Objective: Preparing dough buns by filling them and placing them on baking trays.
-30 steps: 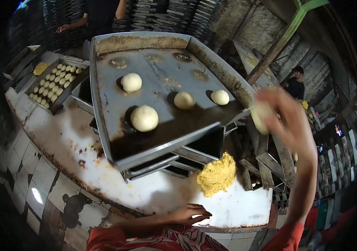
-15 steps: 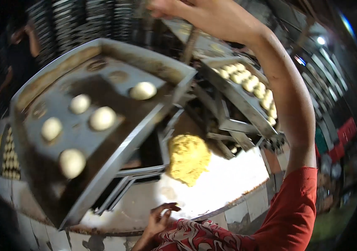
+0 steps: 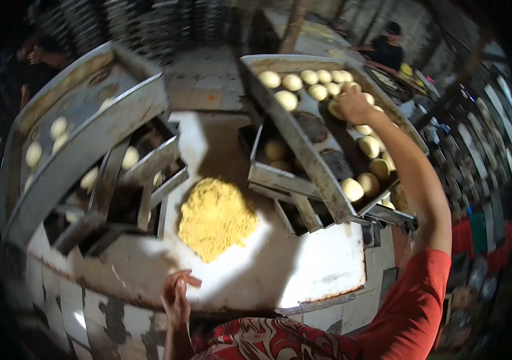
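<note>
My right hand (image 3: 353,105) reaches into the right-hand metal tray (image 3: 304,144), which holds rows of pale round dough balls (image 3: 288,100). Its fingers close around one dough ball (image 3: 334,110), partly covering it. Low at the table's near edge, my left hand (image 3: 178,292) hangs with loosely bent fingers apart and nothing in them. Between the two stacks of trays lies a flat heap of yellow crumbly mixture (image 3: 216,219) on the white tabletop (image 3: 322,264). The left-hand metal tray (image 3: 88,129), tilted on its stack, holds a few spaced dough balls (image 3: 58,127).
Crossed trays (image 3: 142,174) with dough balls inside support the left-hand one. More trays (image 3: 283,174) sit beneath the right-hand one. A person (image 3: 387,49) is at the far right, another person (image 3: 43,57) at the far left. Stacked trays (image 3: 88,30) stand behind.
The view has swung right, bringing the right-hand tray nearer the middle. My right hand has come down from above the trays onto its dough balls. My left hand stays low near the edge.
</note>
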`<action>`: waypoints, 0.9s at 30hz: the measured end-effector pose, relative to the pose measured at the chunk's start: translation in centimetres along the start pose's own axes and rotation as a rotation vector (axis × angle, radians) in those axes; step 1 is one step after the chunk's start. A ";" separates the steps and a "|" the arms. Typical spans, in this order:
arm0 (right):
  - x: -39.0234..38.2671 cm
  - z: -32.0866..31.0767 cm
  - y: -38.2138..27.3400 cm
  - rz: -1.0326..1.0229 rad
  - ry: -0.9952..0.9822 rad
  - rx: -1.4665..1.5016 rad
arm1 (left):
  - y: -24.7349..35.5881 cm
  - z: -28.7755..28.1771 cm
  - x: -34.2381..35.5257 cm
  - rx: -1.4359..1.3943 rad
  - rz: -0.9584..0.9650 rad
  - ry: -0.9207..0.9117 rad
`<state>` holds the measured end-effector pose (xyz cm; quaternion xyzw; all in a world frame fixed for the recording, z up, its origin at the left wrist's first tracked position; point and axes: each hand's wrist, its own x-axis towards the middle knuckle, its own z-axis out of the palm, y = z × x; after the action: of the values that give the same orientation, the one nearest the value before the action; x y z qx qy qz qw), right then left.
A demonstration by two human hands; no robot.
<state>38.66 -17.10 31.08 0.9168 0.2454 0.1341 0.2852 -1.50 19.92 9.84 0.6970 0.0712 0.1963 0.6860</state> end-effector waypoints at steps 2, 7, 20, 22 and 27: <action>-2.2 -5.1 -0.7 0.078 0.001 0.602 | 1.8 0.6 -0.8 -0.025 0.026 -0.003; -14.0 -17.1 -12.9 0.024 0.831 1.355 | 4.2 3.9 -4.8 -0.975 -0.181 -0.331; -29.0 -11.9 -45.9 0.034 0.152 1.875 | 1.0 4.0 -21.5 -0.899 -0.567 0.266; -26.4 -8.6 -46.3 0.074 -0.182 1.994 | 0.6 1.8 -21.6 -1.141 -0.528 0.229; -18.6 -1.7 -43.5 -0.012 0.610 0.971 | -1.4 0.7 -22.7 -0.933 -0.549 0.454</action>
<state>6.08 5.07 4.93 0.8612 0.3553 0.2626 -0.2514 -21.73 11.00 4.43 0.2176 0.3005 0.1664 0.9136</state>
